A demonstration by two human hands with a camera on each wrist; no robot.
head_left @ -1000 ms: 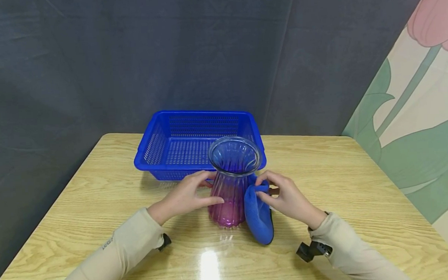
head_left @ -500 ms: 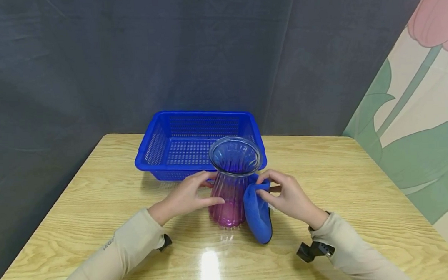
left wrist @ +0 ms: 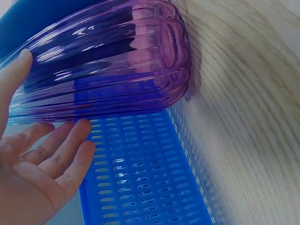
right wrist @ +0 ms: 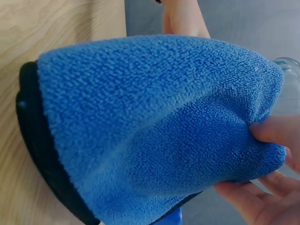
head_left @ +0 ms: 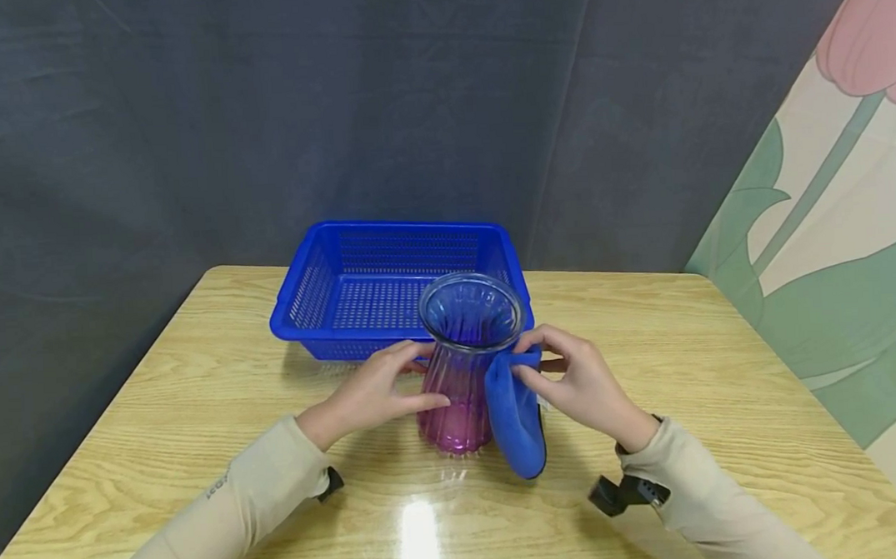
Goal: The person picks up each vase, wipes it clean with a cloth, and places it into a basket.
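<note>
A ribbed glass vase, blue at the flared rim and pink toward the base, stands upright on the table. My left hand holds its left side, thumb in front and fingers behind. In the left wrist view, the thumb and curled fingers lie on either side of the vase. My right hand pinches the top of a folded blue cloth with a dark edge. The cloth hangs along the vase's right side. In the right wrist view, the cloth hides most of the vase.
A blue plastic basket with perforated walls stands just behind the vase. The wooden table ends at a dark curtain at the back. A flower-painted panel is on the right.
My right hand has moved slightly upward along the vase, lifting the cloth with it. The left hand, vase and basket look unmoved.
</note>
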